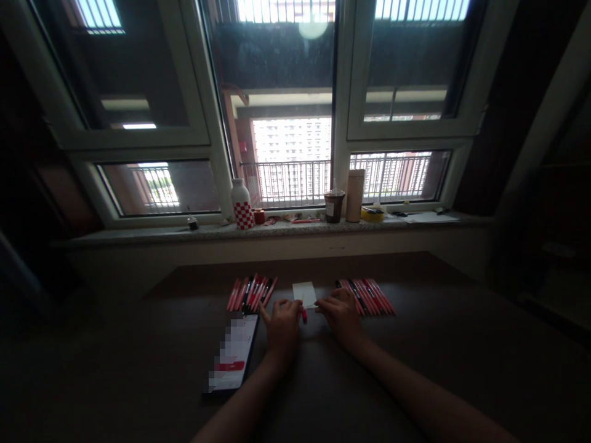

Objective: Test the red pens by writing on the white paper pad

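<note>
Both my hands rest on a dark table in dim light. My left hand is curled, and a red pen sticks out at its right side, gripped in its fingers. My right hand is also curled, its fingertips at the lower edge of a small white card that lies flat between the hands. A row of red and black pens lies just beyond my left hand. A second row of pens lies to the right of my right hand.
A phone lies face up to the left of my left arm. The windowsill behind the table carries a red-and-white checked bottle, a plastic cup, a tall tan tumbler, a yellow tape roll and papers.
</note>
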Action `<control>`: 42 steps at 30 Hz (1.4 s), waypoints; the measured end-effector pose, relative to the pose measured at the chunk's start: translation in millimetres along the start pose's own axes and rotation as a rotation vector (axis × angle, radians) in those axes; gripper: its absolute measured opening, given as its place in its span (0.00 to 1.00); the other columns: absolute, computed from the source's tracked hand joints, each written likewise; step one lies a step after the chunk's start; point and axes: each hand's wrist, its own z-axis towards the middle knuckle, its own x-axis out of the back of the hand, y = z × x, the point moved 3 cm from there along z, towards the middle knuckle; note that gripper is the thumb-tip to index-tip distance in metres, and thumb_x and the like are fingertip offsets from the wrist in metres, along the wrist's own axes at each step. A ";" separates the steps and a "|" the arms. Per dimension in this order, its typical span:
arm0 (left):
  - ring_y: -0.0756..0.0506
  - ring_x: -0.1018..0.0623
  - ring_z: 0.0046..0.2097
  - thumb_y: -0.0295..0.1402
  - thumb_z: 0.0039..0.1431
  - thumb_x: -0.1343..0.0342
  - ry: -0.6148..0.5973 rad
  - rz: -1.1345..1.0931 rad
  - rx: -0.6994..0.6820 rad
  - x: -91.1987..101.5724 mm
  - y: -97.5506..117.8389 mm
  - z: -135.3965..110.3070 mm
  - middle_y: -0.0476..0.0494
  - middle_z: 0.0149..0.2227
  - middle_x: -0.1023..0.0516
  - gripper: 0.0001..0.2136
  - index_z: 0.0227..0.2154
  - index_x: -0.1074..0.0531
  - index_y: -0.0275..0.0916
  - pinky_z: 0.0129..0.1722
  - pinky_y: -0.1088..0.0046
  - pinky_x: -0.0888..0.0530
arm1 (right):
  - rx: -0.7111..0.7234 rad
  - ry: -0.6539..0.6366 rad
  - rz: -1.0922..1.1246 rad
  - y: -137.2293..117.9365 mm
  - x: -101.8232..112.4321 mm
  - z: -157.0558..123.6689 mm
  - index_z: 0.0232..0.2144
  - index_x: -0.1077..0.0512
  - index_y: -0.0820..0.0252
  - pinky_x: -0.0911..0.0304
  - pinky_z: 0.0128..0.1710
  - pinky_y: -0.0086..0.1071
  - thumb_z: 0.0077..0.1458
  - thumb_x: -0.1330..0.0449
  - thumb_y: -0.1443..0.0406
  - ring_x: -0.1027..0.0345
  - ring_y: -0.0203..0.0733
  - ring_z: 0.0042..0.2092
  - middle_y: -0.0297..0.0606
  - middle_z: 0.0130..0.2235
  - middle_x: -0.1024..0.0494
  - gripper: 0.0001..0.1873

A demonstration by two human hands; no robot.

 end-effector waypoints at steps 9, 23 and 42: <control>0.42 0.33 0.54 0.33 0.62 0.54 0.046 -0.018 -0.065 -1.2 1.4 -0.3 0.46 0.46 0.25 0.10 0.41 0.28 0.47 0.61 0.41 0.61 | -0.022 -0.015 0.051 0.7 -1.2 -0.9 0.36 0.23 0.48 0.54 0.48 0.41 0.56 0.38 0.63 0.39 0.47 0.44 0.31 0.35 0.19 0.05; 0.42 0.33 0.52 0.32 0.62 0.55 0.076 0.026 -0.049 -3.5 0.6 -0.6 0.47 0.43 0.26 0.11 0.37 0.26 0.46 0.61 0.39 0.55 | -0.013 -0.056 0.014 -1.8 2.3 -0.5 0.37 0.23 0.48 0.54 0.48 0.41 0.57 0.39 0.62 0.39 0.46 0.44 0.32 0.35 0.19 0.06; 0.40 0.34 0.54 0.32 0.62 0.55 0.066 0.117 -0.035 -8.3 0.3 -0.9 0.46 0.47 0.27 0.11 0.38 0.26 0.46 0.60 0.38 0.55 | -0.017 -0.054 0.034 -1.8 0.7 -0.3 0.37 0.23 0.48 0.54 0.47 0.40 0.54 0.37 0.63 0.39 0.45 0.44 0.30 0.35 0.20 0.06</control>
